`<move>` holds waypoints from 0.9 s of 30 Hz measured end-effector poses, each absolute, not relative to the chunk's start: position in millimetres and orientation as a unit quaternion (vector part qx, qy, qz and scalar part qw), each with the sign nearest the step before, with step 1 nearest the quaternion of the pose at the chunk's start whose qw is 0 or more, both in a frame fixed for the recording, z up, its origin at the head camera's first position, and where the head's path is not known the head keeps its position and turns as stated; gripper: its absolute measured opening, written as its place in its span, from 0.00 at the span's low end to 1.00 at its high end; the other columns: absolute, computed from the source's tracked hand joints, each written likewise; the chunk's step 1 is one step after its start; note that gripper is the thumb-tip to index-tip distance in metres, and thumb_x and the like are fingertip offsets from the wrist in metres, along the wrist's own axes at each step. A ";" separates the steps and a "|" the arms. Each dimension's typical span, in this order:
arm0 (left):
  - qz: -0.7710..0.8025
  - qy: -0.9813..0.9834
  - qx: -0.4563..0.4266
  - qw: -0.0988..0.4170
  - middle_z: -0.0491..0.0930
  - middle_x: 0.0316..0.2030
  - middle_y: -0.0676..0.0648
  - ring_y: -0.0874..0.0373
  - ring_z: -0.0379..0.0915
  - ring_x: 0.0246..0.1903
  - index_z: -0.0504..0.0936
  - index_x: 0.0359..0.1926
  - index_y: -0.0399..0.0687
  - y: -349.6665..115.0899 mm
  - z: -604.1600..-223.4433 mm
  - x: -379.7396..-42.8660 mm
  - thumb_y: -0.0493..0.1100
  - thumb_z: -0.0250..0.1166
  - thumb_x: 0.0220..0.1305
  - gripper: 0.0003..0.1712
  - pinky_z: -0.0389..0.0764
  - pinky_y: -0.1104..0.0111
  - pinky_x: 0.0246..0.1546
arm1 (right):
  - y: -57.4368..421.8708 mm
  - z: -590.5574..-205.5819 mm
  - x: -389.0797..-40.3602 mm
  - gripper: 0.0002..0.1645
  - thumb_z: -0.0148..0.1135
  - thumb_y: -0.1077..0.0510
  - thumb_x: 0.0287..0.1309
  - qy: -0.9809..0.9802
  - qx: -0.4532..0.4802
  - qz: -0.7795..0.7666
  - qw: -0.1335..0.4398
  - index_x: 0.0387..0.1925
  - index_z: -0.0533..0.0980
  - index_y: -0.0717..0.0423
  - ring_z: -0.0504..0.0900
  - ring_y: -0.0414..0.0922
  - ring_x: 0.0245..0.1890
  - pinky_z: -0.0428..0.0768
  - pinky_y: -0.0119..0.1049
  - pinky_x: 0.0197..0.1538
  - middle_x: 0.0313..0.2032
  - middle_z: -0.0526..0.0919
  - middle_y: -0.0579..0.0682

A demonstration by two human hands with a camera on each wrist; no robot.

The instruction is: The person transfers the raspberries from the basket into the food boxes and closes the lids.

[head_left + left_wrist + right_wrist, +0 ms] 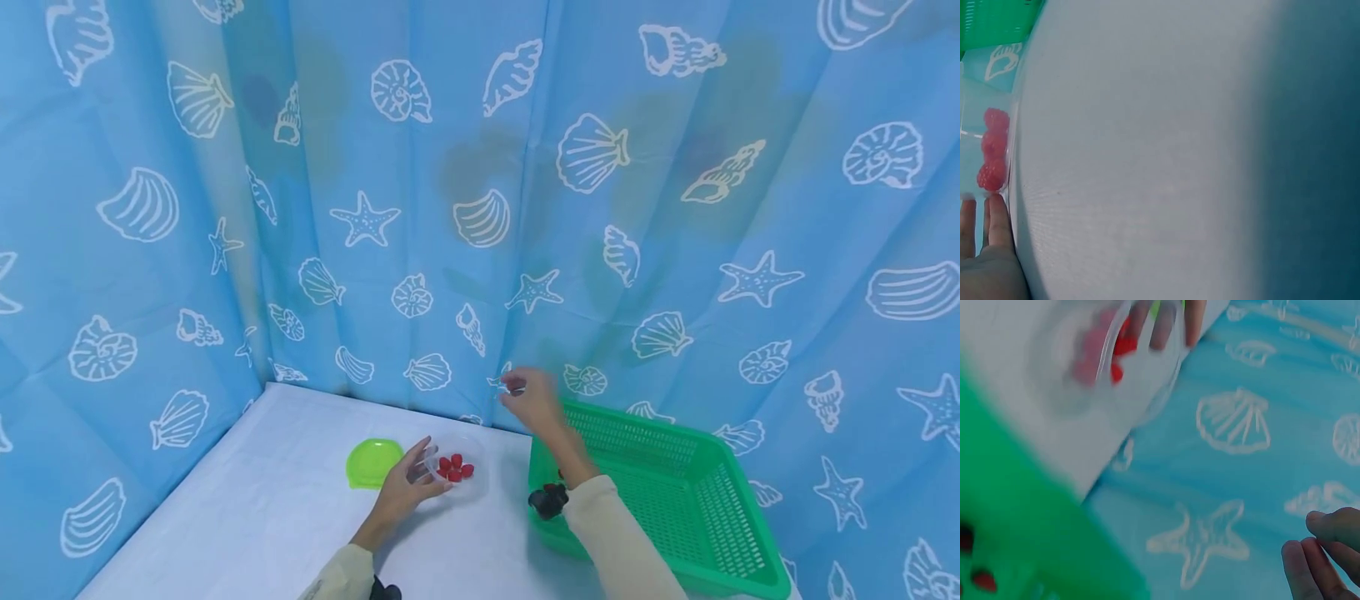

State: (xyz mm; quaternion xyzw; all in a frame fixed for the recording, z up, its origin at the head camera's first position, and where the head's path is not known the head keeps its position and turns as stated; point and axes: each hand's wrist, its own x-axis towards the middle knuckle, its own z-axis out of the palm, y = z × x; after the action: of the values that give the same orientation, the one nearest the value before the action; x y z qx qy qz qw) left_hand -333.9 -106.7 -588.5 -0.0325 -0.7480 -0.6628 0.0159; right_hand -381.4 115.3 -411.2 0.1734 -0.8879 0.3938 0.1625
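Observation:
My left hand (405,490) holds a clear plastic container (478,477) at its left side, thumb in front and fingers behind. Several raspberries (455,468) lie in it; the left wrist view shows them close up against the clear wall, beyond the fingertips (999,215). My right hand (534,402), slightly blurred, is raised over the near-left corner of a green basket (660,425). Its thumb and fingers bend loosely toward each other, and nothing shows between them in the right wrist view. Dark red berries (984,580) lie inside the basket, mostly hidden by my right arm in the head view.
A lime-green lid (372,463) lies on the white tabletop (247,517), left of the container. The deep basket takes up the right side of the table. A blue shell-print curtain (435,250) hangs right behind and along the left. A black wrist camera (549,500) sits on my right wrist.

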 end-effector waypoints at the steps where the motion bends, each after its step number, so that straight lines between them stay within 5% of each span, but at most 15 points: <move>1: -0.662 -0.749 -0.028 0.015 0.64 0.69 0.40 0.39 0.65 0.64 0.60 0.74 0.56 -106.4 -587.6 -333.6 0.48 0.76 0.52 0.51 0.77 0.53 0.55 | 122.0 -409.2 -382.8 0.11 0.67 0.67 0.54 -0.888 0.171 0.396 0.160 0.41 0.82 0.64 0.84 0.52 0.40 0.84 0.44 0.44 0.40 0.84 0.60; 10: -0.665 -0.746 -0.025 0.022 0.61 0.70 0.44 0.40 0.59 0.67 0.58 0.74 0.53 -108.6 -581.0 -330.7 0.44 0.77 0.50 0.53 0.73 0.52 0.59 | 181.3 -419.3 -392.4 0.10 0.68 0.67 0.53 -0.909 0.151 0.360 0.146 0.39 0.83 0.65 0.84 0.54 0.38 0.83 0.48 0.43 0.36 0.86 0.59; 27: -0.666 -0.745 -0.025 0.044 0.64 0.67 0.44 0.41 0.61 0.66 0.62 0.71 0.50 -99.6 -580.0 -329.9 0.41 0.76 0.51 0.48 0.73 0.52 0.59 | 242.9 -477.7 -392.5 0.12 0.64 0.64 0.49 -0.940 0.036 0.337 -0.020 0.37 0.85 0.65 0.81 0.47 0.28 0.82 0.44 0.32 0.30 0.86 0.52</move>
State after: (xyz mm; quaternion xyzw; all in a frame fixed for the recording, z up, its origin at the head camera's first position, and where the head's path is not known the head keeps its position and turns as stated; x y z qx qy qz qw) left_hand -329.9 -99.6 -580.0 -0.0249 -0.7445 -0.6657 0.0438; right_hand -392.5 242.9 -477.7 0.0355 -0.9404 0.3375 -0.0204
